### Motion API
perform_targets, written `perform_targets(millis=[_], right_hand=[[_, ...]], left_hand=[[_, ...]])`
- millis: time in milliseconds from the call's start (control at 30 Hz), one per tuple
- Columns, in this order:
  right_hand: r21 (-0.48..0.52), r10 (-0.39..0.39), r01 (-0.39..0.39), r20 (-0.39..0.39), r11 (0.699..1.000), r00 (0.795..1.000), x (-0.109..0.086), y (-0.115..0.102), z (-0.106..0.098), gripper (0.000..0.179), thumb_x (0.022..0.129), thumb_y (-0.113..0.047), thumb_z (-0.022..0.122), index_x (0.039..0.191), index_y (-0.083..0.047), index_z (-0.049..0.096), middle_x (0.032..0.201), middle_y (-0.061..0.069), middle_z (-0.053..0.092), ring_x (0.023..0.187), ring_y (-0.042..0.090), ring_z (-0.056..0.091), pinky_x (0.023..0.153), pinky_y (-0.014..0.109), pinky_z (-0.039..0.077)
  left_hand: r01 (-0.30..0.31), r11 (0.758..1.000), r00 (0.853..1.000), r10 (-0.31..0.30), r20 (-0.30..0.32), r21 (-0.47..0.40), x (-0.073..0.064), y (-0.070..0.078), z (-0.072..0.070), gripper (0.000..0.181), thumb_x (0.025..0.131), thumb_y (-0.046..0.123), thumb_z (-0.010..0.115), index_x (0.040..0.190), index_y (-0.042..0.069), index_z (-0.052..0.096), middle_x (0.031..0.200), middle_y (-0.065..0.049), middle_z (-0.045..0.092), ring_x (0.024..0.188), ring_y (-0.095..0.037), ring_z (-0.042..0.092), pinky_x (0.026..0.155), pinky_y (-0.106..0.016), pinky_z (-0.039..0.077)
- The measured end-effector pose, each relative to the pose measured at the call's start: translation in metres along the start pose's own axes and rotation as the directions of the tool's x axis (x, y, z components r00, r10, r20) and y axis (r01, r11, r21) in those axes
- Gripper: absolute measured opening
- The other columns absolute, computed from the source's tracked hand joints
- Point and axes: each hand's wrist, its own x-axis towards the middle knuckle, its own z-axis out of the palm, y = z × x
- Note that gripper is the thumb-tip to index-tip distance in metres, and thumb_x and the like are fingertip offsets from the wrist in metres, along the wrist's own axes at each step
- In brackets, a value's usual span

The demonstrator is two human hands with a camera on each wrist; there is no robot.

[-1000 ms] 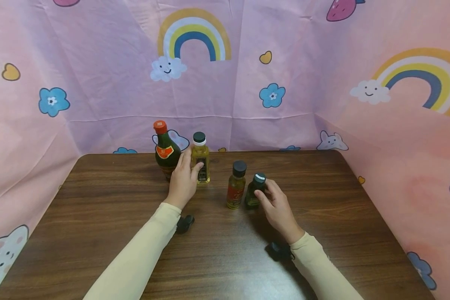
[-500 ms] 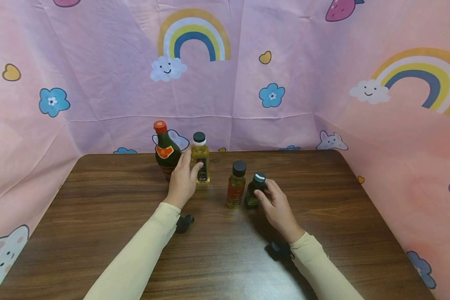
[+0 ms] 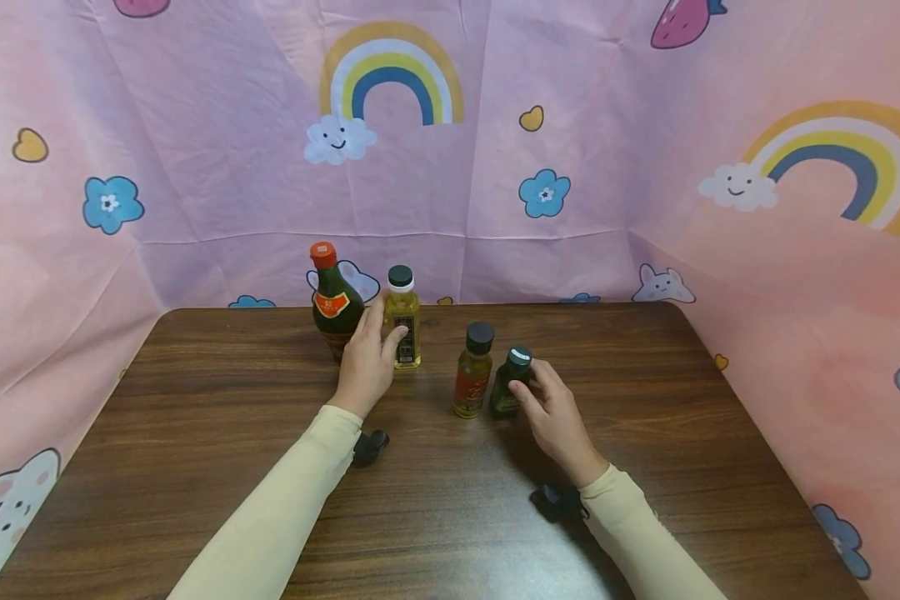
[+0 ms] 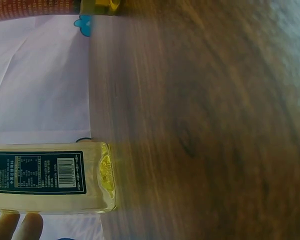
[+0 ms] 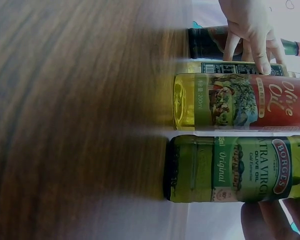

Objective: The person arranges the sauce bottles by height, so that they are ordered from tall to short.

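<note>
In the head view, my left hand (image 3: pixel 365 367) holds a clear bottle of yellow oil (image 3: pixel 411 337) with a dark green cap, thumb across its front and fingers along its left side. Its dark label (image 4: pixel 37 172) with a barcode shows in the left wrist view. My right hand (image 3: pixel 561 421) holds a small green olive oil bottle (image 5: pixel 230 169), the thumb in front and the fingers at its right side. Just left of that one stands a red-labelled olive oil bottle (image 3: pixel 472 383) with a black cap, untouched. All these bottles are upright on the table.
Behind my left hand stands a dark green bottle (image 3: pixel 335 310) with a red cap, partly hidden by the fingers. The brown wooden table (image 3: pixel 435 508) ends at a patterned pink and purple cloth (image 3: pixel 487 200). Black wrist devices (image 3: pixel 370 447) sit under both forearms.
</note>
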Motion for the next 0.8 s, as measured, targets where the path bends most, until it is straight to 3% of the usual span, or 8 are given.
perform_targets(millis=[333, 600, 800], right_hand=[[-0.004, 0.003, -0.003, 0.000, 1.000, 1.000, -0.001, -0.001, 0.000, 0.032, 0.103, -0.003, 0.062, 0.133, 0.005, 0.061, 0.127, 0.023, 0.061, 0.120, 0.040, 0.063, 0.099, 0.053, 0.053], [-0.038, -0.007, 0.007, -0.009, 0.999, 1.000, 0.004, 0.031, 0.003, 0.032, 0.102, -0.005, 0.064, 0.133, 0.000, 0.062, 0.126, 0.018, 0.062, 0.118, 0.037, 0.065, 0.098, 0.047, 0.055], [-0.036, -0.009, 0.009, -0.001, 0.999, 1.000, 0.004, 0.030, 0.001, 0.033, 0.101, -0.006, 0.065, 0.133, -0.001, 0.061, 0.127, 0.018, 0.062, 0.117, 0.036, 0.066, 0.097, 0.047, 0.055]], left_hand=[[0.005, 1.000, 1.000, -0.005, 0.002, -0.002, 0.000, 0.001, 0.000, 0.066, 0.108, 0.030, 0.056, 0.165, 0.018, 0.026, 0.155, -0.014, 0.045, 0.134, -0.040, 0.052, 0.111, -0.058, 0.042], [0.015, 1.000, 1.000, -0.015, 0.004, 0.004, 0.000, 0.000, -0.001, 0.066, 0.108, 0.031, 0.056, 0.165, 0.020, 0.025, 0.153, -0.013, 0.047, 0.133, -0.040, 0.053, 0.110, -0.058, 0.042], [0.011, 1.000, 1.000, -0.011, 0.002, -0.001, 0.000, 0.000, -0.001, 0.066, 0.108, 0.030, 0.056, 0.165, 0.019, 0.026, 0.152, -0.014, 0.047, 0.131, -0.040, 0.055, 0.109, -0.058, 0.043]])
